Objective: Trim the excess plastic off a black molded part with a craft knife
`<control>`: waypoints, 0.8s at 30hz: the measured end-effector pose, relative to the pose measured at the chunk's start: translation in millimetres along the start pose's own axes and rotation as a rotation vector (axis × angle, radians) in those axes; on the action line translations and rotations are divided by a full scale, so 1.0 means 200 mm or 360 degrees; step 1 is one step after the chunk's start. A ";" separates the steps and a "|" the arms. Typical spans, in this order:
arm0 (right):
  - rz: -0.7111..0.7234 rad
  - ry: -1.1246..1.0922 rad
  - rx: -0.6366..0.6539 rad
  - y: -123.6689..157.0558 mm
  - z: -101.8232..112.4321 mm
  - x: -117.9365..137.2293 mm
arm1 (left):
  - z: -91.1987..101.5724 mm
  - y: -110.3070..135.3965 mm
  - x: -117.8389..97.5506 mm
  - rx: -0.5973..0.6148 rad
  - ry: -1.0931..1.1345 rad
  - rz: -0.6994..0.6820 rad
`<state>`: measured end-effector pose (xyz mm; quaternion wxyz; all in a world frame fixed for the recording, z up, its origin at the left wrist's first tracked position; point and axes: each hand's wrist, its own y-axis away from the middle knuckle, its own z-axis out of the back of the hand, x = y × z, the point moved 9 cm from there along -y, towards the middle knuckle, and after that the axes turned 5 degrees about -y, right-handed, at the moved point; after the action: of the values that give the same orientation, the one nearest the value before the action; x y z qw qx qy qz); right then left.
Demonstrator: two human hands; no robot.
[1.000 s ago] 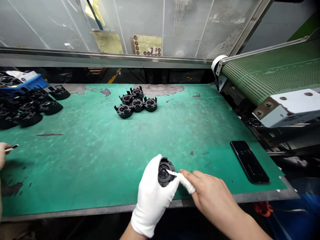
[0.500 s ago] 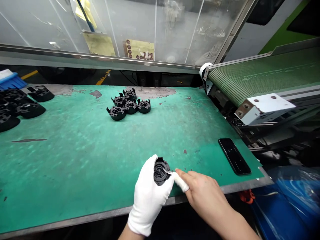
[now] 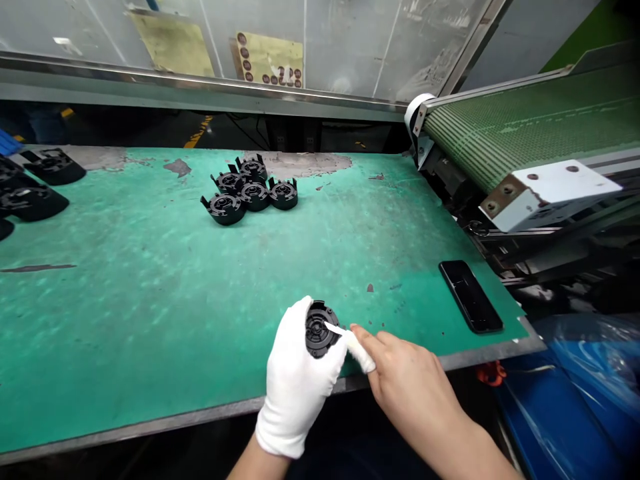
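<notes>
Holding a black part (image 3: 318, 341) over the front of the table (image 3: 150, 320), I have my left hand (image 3: 296, 373), in a white glove (image 3: 284, 420), curled around it. My right hand (image 3: 407, 377) pinches a thin blade (image 3: 336, 328), its tip over the part's middle; I cannot tell if they touch. Five more parts (image 3: 255, 195) sit together farther back.

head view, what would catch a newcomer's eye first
The white-gloved left hand stands out first, lower middle, holding a round black part as the right hand points a pale blade at it. Beyond, five black parts cluster on the green table. A green conveyor belt sits upper right.
</notes>
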<state>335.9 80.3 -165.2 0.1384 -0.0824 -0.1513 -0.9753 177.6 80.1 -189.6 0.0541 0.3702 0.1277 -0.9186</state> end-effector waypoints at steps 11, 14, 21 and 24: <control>0.0047 -0.0690 -0.0257 0.02 0.05 -0.15 | 0.02 -0.05 -0.02 0.0064 -0.0020 -0.0184; 0.0244 -0.0794 -0.0152 -0.03 0.07 -0.15 | 0.02 -0.08 0.01 0.0429 0.0021 -0.0199; 0.0603 -0.0533 0.0138 -0.13 -0.01 -0.01 | 0.05 0.00 0.07 0.0444 0.0241 0.0132; 0.0658 -0.0487 0.0137 -0.15 -0.05 0.00 | 0.02 0.03 0.08 0.0332 0.0262 0.0260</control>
<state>326.5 105.9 -182.7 0.3136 -0.2522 -0.1918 -0.8951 164.6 74.1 -199.6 0.0792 0.4569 0.0049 -0.8860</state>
